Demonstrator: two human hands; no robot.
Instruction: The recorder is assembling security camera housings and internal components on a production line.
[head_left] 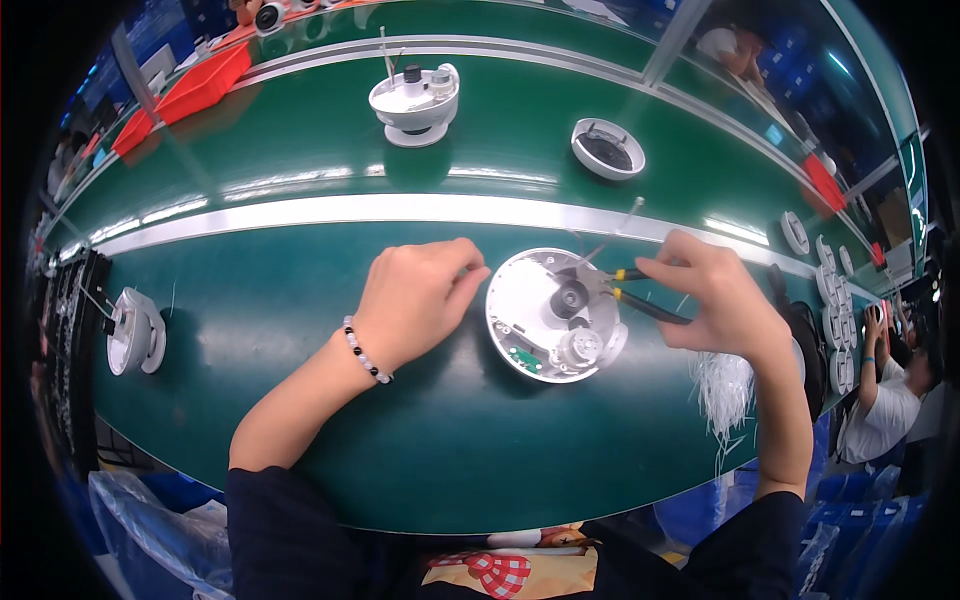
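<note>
A round white camera housing [520,290] lies open side up on the green bench in front of me. Inside it are a black lens [570,297], a silvery round part [580,347] and a small green circuit board [524,358]. My right hand [715,290] grips cutting pliers [645,303] with black and yellow handles, their jaws over the housing's upper right, close to the lens and some thin wires. Just off the housing's left rim, my left hand [420,295] has its thumb and fingertips pinched together; anything between them is too small to make out.
A pile of white cable ties [722,390] lies right of the housing. At far left sits another white camera unit [135,332]. Beyond the metal strip stand a camera assembly [415,105] and a white ring-shaped cover [608,150]. Several white round parts [838,320] line the right end.
</note>
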